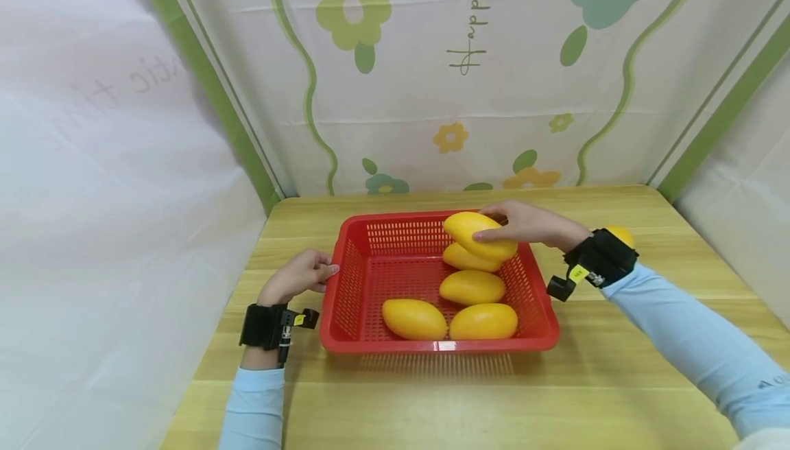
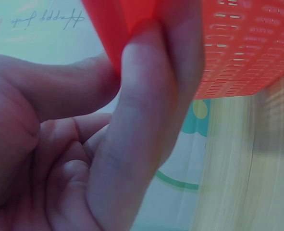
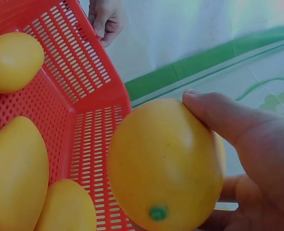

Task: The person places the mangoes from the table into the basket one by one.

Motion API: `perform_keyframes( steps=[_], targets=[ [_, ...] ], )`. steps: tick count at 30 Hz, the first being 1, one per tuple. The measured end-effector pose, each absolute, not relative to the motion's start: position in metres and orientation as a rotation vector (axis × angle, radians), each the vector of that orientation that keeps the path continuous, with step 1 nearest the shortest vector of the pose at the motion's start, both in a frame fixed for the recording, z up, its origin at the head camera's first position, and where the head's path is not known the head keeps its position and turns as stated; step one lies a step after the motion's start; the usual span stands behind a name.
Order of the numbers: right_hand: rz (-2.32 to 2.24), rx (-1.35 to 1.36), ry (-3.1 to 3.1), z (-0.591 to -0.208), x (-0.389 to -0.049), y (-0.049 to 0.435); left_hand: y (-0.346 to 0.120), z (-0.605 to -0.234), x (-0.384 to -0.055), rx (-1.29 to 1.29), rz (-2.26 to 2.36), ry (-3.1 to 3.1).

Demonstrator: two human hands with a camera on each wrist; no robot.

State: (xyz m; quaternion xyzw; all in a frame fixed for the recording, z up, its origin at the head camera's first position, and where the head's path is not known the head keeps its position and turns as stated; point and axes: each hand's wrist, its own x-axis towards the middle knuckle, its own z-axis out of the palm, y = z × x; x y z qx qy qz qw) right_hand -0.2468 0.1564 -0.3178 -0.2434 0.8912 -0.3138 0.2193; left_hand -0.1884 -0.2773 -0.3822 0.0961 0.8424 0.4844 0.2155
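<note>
A red plastic basket (image 1: 439, 346) with slotted walls stands on the table. My left hand (image 1: 302, 275) pinches its left rim between thumb and fingers, seen close up in the left wrist view. Over the basket's back right part, my right hand (image 1: 524, 223) holds a yellow mango (image 1: 472, 230). In the right wrist view that held mango (image 3: 166, 163) shows a green stem spot, with the thumb along its upper side. Several more mangoes lie in the basket, among them a front left mango (image 1: 413, 320) and a front right mango (image 1: 483, 322).
Partly hidden behind the right wrist, another yellow mango (image 1: 620, 235) sits on the wooden table (image 1: 432, 409). A white curtain (image 1: 407, 93) with flowers and green borders hangs along the back and both sides.
</note>
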Motion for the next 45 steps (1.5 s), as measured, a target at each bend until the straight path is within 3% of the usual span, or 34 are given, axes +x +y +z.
perform_keyframes(
  steps=[45],
  targets=[
    [-0.782, -0.749, 2.410, -0.337, -0.244, 0.094, -0.277, -0.381, -0.186, 0.276, 1.345, 2.329]
  ],
)
